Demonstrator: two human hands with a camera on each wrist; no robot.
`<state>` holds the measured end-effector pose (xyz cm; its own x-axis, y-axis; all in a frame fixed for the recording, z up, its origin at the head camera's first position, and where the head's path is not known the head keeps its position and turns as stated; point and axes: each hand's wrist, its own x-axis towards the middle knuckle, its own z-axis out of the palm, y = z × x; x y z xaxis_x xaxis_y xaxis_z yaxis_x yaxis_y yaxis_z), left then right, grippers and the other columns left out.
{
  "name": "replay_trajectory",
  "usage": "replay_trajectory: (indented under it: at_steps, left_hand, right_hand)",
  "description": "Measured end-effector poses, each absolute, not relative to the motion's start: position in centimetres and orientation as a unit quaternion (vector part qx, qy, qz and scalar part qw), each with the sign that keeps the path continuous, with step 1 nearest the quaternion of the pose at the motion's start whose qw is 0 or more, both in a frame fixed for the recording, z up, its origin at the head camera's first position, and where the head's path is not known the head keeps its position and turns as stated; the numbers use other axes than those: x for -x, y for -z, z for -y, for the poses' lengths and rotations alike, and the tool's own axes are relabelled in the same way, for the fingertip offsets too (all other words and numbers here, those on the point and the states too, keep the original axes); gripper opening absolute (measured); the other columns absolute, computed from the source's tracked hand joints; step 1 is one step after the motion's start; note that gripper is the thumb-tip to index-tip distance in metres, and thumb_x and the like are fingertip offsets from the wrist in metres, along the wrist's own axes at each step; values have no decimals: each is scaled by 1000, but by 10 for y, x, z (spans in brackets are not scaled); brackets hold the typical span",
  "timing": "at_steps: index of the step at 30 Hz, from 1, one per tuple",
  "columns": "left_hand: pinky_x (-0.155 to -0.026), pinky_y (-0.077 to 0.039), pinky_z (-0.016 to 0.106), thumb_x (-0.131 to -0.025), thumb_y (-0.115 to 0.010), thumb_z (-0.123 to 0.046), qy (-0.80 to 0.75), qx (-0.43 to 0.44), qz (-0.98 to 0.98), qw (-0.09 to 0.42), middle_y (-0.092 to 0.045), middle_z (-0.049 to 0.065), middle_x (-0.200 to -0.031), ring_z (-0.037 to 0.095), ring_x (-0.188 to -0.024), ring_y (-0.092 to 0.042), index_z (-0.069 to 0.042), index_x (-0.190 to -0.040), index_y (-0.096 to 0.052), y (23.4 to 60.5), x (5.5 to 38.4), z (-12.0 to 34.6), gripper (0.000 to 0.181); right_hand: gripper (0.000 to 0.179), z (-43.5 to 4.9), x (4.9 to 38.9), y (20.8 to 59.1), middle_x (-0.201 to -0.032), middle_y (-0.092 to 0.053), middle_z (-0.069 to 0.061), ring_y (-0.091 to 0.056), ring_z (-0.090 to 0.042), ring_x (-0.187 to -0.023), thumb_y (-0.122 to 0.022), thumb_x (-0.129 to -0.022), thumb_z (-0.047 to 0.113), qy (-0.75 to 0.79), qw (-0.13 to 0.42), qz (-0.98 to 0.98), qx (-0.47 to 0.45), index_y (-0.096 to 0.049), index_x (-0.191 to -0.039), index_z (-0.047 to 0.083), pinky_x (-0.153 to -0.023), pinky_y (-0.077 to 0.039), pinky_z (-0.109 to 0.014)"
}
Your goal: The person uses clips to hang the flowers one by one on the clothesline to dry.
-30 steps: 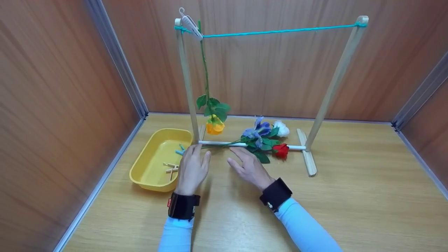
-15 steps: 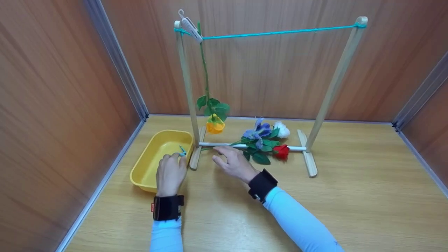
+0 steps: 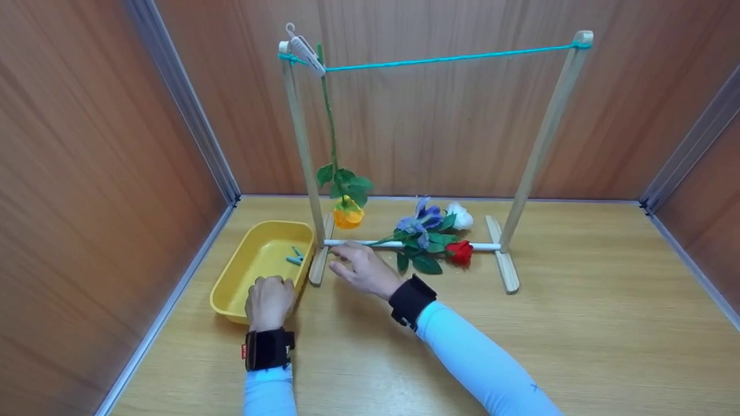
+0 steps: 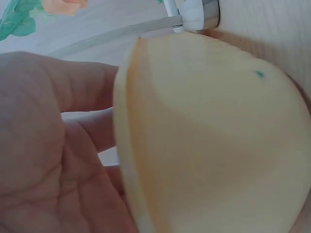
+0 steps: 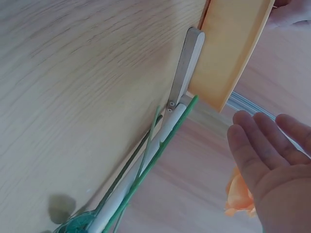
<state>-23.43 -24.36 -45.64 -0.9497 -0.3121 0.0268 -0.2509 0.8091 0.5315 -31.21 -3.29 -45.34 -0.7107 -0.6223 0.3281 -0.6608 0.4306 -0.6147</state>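
- And here's the left hand [image 3: 269,300] at the near edge of the yellow tub [image 3: 254,260], fingers curving over the rim; the wall hides the tips, so I can't tell whether they grip anything.
- Right hand [image 3: 367,271] now: fingers stretched and loose, holding nothing, near the stem [image 5: 177,122] ends by the white bar [image 3: 485,247].
- Up top, the pale peg [image 3: 307,55] clips a stem to the cord [image 3: 439,60], and that's why the yellow rose [image 3: 348,215] hangs head down.
- Left post [image 3: 302,138], right post [image 3: 543,133]: both carry that cord, their feet probably there to stop tipping.
- Down low, blue flower [image 3: 422,219], white flower [image 3: 461,216] and red rose [image 3: 460,253] bunch toward the right, stems trailing left, perhaps for easy picking up.
- The tub sits just beside the left foot, likely for reach; a teal peg [image 3: 293,260] lies inside.
- Lettering? One red tag [image 3: 244,351] on the left wristband [image 3: 267,349], too small to read.
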Motion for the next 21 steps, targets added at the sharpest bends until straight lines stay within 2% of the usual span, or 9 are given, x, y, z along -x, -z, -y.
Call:
replay_trajectory:
  at_steps: [7, 12, 17, 21]
  left_hand:
    - [-68, -53, 53, -106, -40, -27, 260, -148, 954, 20, -64, 24, -83, 39, -78, -66, -1, -65, -58, 459, 237, 248, 52]
    - [-66, -52, 48, -109, -33, -31, 253, -143, 957, -11, -61, 19, -78, 31, -73, -62, -7, -62, -48, 462, 238, 251, 55]
    - [-64, -51, 48, -109, -34, -32, 256, -143, 956, -4, -62, 20, -78, 32, -72, -62, -7, -66, -51, 463, 239, 251, 53]
    - [-59, -49, 46, -107, -41, -30, 266, -149, 952, 28, -60, 16, -73, 30, -68, -61, -7, -63, -51, 465, 240, 250, 51]
  right_hand:
    - [34, 35, 314, 454, -131, -68, -15, -67, -28, -116, -58, -107, 22, -360, 42, 846, -392, -65, -135, 3, -101, -54, -36]
    - [36, 37, 314, 455, -133, -66, -16, -66, -30, -117, -57, -107, 21, -358, 28, 847, -393, -63, -137, 2, -100, -55, -35]
    - [37, 36, 314, 455, -134, -66, -15, -65, -26, -118, -56, -108, 22, -352, 18, 853, -384, -62, -139, 3, -100, -54, -34]
    - [37, 35, 314, 456, -136, -65, -14, -64, -26, -120, -56, -108, 21, -356, 11, 855, -376, -61, -141, 4, -102, -53, -36]
